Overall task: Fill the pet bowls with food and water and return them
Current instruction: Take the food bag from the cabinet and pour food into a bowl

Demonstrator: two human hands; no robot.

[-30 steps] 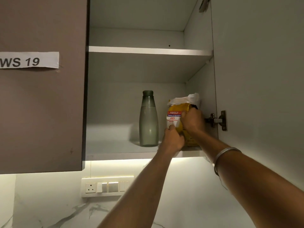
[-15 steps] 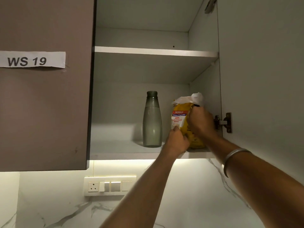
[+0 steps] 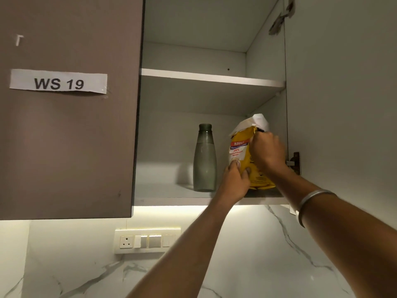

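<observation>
Pet food, in a yellow bag (image 3: pixel 245 160), is standing at the right end of the lower shelf (image 3: pixel 171 200) of an open wall cupboard, and both hands are closing on it. Going from the left: a closed brown door is carrying a paper label (image 3: pixel 58 82) reading "WS 19"; then a grey-green bottle (image 3: pixel 204 160) is standing upright just beside the bag, apart from it. The left hand (image 3: pixel 235 179) is pinching the bag's lower front edge, thumb on the printed face. The right hand (image 3: pixel 267 153) is gripping the bag's right side higher up, fingers wrapped round it.

Judging by this, the fetching of the food is the step under way, with no bowls showing yet. The next move is probably calling for a lift clear of the shelf lip without knocking the bottle.

The bag's long axis is running nearly vertical, leaning slightly right, its crumpled white top (image 3: pixel 256 121) pointing up and the printed face turned toward the left.
</observation>
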